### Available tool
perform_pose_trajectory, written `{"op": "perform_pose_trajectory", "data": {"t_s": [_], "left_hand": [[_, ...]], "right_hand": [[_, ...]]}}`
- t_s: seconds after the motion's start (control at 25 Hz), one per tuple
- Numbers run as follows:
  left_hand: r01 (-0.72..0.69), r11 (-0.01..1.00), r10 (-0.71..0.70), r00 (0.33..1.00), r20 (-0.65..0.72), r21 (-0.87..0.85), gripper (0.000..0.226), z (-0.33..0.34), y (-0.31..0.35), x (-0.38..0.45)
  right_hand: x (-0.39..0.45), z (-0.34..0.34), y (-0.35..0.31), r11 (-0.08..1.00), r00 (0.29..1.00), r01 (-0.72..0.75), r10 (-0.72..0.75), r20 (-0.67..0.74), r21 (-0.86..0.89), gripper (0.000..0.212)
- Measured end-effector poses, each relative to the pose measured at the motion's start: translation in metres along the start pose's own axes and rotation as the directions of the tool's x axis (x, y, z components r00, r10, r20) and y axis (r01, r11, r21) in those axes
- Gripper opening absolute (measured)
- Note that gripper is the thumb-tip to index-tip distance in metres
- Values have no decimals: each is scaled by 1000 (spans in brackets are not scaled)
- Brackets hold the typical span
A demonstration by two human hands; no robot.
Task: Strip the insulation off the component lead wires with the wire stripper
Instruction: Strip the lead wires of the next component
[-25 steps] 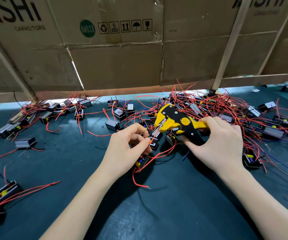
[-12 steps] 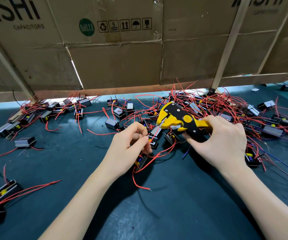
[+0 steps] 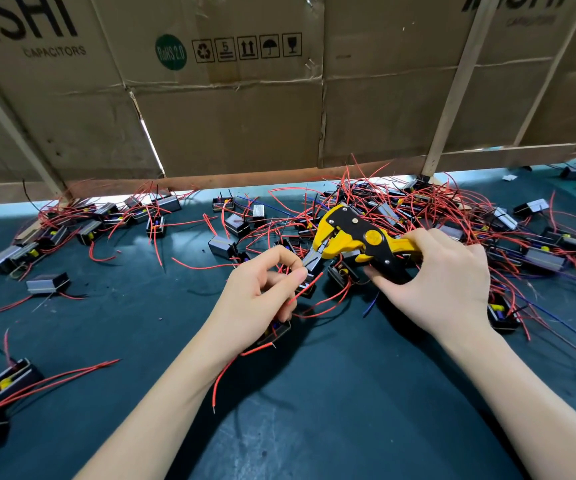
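My right hand (image 3: 442, 282) grips the handles of a yellow and black wire stripper (image 3: 352, 239), whose jaws point left and down. My left hand (image 3: 262, 299) pinches a red lead wire (image 3: 309, 284) between thumb and forefinger, its end reaching up toward the stripper jaws. A small black component (image 3: 277, 332) with more red leads hangs under my left palm, partly hidden. One of its red wires (image 3: 224, 375) trails down over my left wrist onto the mat.
A tangled pile of black components with red and blue wires (image 3: 452, 216) lies behind and right of my hands. More components (image 3: 47, 282) are scattered at the left on the dark green mat (image 3: 348, 393). A cardboard wall (image 3: 231, 116) on wooden slats closes the back.
The stripper jaws have come down toward my left fingertips. My left hand has lifted the component slightly, and its trailing red wire now hangs lower over my wrist.
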State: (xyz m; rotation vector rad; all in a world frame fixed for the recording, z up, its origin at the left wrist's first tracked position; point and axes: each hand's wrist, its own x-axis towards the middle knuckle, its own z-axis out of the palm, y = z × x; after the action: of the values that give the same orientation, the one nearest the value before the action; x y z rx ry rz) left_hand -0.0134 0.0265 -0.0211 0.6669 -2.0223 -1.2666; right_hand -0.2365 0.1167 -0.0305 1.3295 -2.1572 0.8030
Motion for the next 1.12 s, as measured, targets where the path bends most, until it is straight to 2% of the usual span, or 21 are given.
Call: {"op": "perform_pose_trajectory", "data": {"t_s": [0.2, 0.44, 0.64, 0.8, 0.92, 1.04, 1.12], "left_hand": [[-14, 1000, 15, 1000, -15, 4, 11, 0, -3, 1], [-7, 998, 9, 999, -45, 60, 13, -1, -6, 2], [-5, 999, 6, 999, -33, 33, 15, 0, -3, 2], [0, 1000, 0, 1000, -27, -2, 14, -1, -2, 3], [7, 998, -8, 1000, -17, -66, 19, -3, -1, 5], [1, 980, -7, 1000, -28, -201, 21, -4, -1, 6], [12, 976, -21, 999, -41, -217, 19, -4, -3, 7]], "right_hand": [[-1, 2, 1, 999, 999, 20, -19, 35, -28, 54], [-1, -4, -5, 996, 999, 44, -43, -8, 78, 53], [-3, -7, -6, 998, 999, 33, -32, -32, 50, 46], [-3, -7, -6, 1000, 997, 2, 0, -76, 26, 45], [-1, -3, -3, 1000, 1000, -13, 13, -11, 18, 53], [0, -1, 1, 998, 998, -59, 59, 8, 31, 51], [0, -1, 2, 999, 999, -46, 46, 29, 17, 54]]}}
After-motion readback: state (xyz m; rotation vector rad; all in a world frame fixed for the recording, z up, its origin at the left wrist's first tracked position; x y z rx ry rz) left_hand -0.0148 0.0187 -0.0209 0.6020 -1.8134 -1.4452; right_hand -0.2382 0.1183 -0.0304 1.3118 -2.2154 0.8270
